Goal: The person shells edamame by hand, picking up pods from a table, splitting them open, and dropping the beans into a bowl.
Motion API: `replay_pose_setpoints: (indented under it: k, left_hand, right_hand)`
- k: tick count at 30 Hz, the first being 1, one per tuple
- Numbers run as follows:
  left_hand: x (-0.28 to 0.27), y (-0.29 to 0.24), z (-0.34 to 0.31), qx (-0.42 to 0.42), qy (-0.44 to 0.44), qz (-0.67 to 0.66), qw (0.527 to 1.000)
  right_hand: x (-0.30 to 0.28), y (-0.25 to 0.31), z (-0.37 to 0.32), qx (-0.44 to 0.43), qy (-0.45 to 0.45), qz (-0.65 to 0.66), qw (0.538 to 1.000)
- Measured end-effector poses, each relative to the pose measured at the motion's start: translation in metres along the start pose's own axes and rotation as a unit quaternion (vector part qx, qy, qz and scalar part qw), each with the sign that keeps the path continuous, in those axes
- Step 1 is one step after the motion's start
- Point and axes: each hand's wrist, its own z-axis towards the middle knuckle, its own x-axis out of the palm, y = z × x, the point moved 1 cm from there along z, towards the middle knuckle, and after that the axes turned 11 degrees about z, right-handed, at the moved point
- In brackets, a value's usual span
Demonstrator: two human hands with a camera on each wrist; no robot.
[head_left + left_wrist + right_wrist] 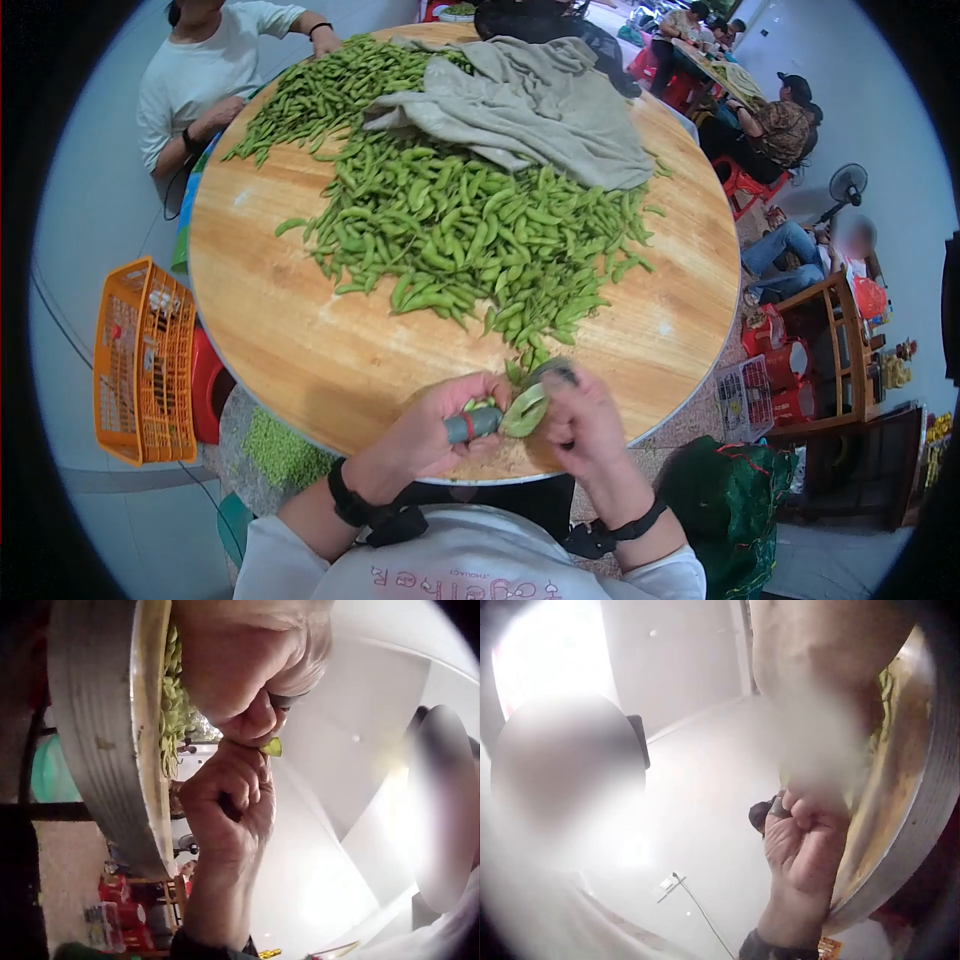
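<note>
Between my two hands, just above the table's near edge, is a split green soybean pod (525, 411). My left hand (447, 422) pinches its left side, a grey thumb cover (472, 425) with a red band on the thumb. Some green beans (478, 405) show among the left fingers. My right hand (584, 422) has its fingers curled at the pod's other side, with a dark cover (553, 372) at a fingertip. The left wrist view shows both hands meeting, a bit of green pod (274, 747) sticking out between them. Blur hides part of the right wrist view.
A large heap of soybean pods (450, 215) spreads over the round wooden table (250, 300), partly under a grey cloth (530, 105). Shelled beans (285, 450) lie below at left. An orange crate (145, 365) and green sack (725, 510) flank me. Another person (205, 75) sits across.
</note>
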Motion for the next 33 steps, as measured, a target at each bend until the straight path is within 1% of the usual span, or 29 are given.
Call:
replay_pose_setpoints:
  k: [1,2,3,4,5,6,7,8,9,10,11,12,13,14,15,16,17,19,20,21,23,24,25,26,27,29,30,32,33]
  left_hand:
    - [-0.002,0.001,0.0,-0.017,-0.002,0.003,1.0]
    - [-0.003,0.001,-0.002,-0.015,-0.037,0.07,0.997]
    - [-0.001,-0.002,-0.002,-0.015,-0.032,0.071,0.997]
    - [0.003,-0.007,-0.003,-0.003,-0.053,0.105,0.993]
    - [0.004,-0.011,-0.002,0.009,-0.073,0.139,0.988]
    - [0.001,-0.013,-0.001,0.017,-0.048,0.08,0.995]
    - [0.0,-0.013,-0.001,0.014,-0.047,0.079,0.996]
    - [0.0,-0.013,0.0,0.015,-0.076,0.131,0.988]
    - [-0.002,-0.012,0.002,0.017,-0.105,0.183,0.977]
    - [-0.006,-0.01,0.004,-0.002,-0.08,0.006,0.997]
    - [-0.007,-0.005,0.003,-0.002,-0.081,0.006,0.997]
    - [-0.007,-0.001,0.002,0.017,-0.108,0.161,0.981]
    - [-0.007,-0.003,0.005,0.039,-0.134,0.313,0.94]
    - [-0.005,-0.011,0.008,0.051,-0.139,0.313,0.938]
    - [0.0,-0.017,0.008,-0.004,-0.138,0.242,0.96]
    - [0.001,-0.019,0.009,-0.061,-0.134,0.169,0.974]
    - [-0.001,-0.016,0.011,-0.055,-0.14,0.169,0.974]
    - [-0.006,-0.008,0.012,-0.075,-0.158,0.066,0.982]
    - [-0.006,-0.008,0.012,-0.063,-0.143,0.07,0.985]
    - [-0.005,-0.01,0.014,-0.062,-0.144,0.07,0.985]
    - [0.001,-0.016,0.014,-0.073,-0.158,0.095,0.98]
    - [0.002,-0.017,0.013,-0.072,-0.156,0.097,0.98]
    - [0.002,-0.017,0.013,-0.038,-0.137,0.105,0.984]
    - [0.001,-0.017,0.013,-0.006,-0.117,0.112,0.987]
    - [-0.003,-0.013,0.012,-0.004,-0.113,0.113,0.987]
    - [-0.012,-0.002,0.006,-0.055,-0.095,0.046,0.993]
    - [-0.009,-0.005,0.004,-0.057,-0.092,0.044,0.993]
    - [0.001,-0.017,0.004,-0.042,-0.077,0.111,0.99]
    - [0.0,-0.014,0.003,-0.04,-0.075,0.11,0.99]
  right_hand:
    - [-0.003,0.014,0.003,-0.008,-0.041,0.016,0.999]
    - [-0.018,0.037,0.005,0.0,0.078,-0.068,0.995]
    - [-0.027,0.058,0.01,-0.005,0.076,-0.07,0.995]
    - [-0.031,0.076,0.016,-0.027,0.236,-0.303,0.923]
    - [-0.036,0.094,0.023,-0.045,0.374,-0.511,0.773]
    - [-0.045,0.115,0.035,-0.046,0.263,-0.516,0.814]
    - [-0.057,0.139,0.049,-0.045,0.149,-0.514,0.843]
    - [-0.082,0.166,0.075,-0.073,-0.003,-0.499,0.863]
    - [-0.092,0.19,0.106,-0.186,-0.079,-0.542,0.816]
    - [-0.122,0.221,0.144,-0.232,-0.118,-0.654,0.71]
    - [-0.151,0.247,0.174,-0.261,-0.16,-0.673,0.674]
    - [-0.171,0.27,0.202,-0.297,-0.197,-0.687,0.633]
    - [-0.186,0.288,0.226,-0.307,-0.19,-0.688,0.63]
    - [-0.195,0.305,0.249,-0.324,-0.202,-0.699,0.605]
    - [-0.195,0.317,0.268,-0.339,-0.214,-0.708,0.581]
    - [-0.174,0.309,0.272,-0.293,-0.221,-0.857,0.362]
    - [-0.16,0.305,0.284,-0.299,-0.216,-0.856,0.362]
    - [-0.137,0.295,0.305,-0.28,-0.25,-0.826,0.421]
    - [-0.109,0.28,0.298,-0.284,-0.177,-0.828,0.45]
    - [-0.096,0.269,0.301,-0.284,-0.176,-0.828,0.45]
    - [-0.081,0.252,0.3,-0.281,-0.088,-0.813,0.502]
    - [-0.08,0.246,0.298,-0.284,-0.09,-0.812,0.502]
    - [-0.083,0.238,0.298,-0.288,-0.047,-0.737,0.61]
    - [-0.089,0.23,0.3,-0.286,-0.003,-0.648,0.705]
    - [-0.112,0.222,0.317,-0.29,-0.005,-0.65,0.703]
    - [-0.15,0.203,0.347,-0.401,0.125,-0.605,0.677]
    - [-0.13,0.194,0.327,-0.399,0.122,-0.607,0.676]
    - [-0.062,0.165,0.27,-0.328,0.035,-0.602,0.727]
    - [-0.046,0.157,0.256,-0.328,0.035,-0.604,0.725]
